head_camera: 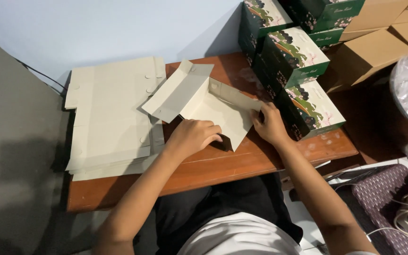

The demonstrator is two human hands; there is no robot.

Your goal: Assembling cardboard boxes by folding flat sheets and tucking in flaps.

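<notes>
Hands apart: left hand (192, 134) presses flat carton (204, 106) (cream inside), right hand (269, 123) grips its edge.

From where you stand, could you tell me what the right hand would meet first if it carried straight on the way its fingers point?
The right hand points up and left along the folded cream carton blank it already touches; beyond that, probably the stacked dark green boxes, though depth is unclear.

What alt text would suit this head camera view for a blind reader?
Two bare hands, left hand and right hand, press a flat cream cardboard box blank on a brown wooden table. A stack of flat cream blanks lies left; dark green printed boxes stand right.
</notes>
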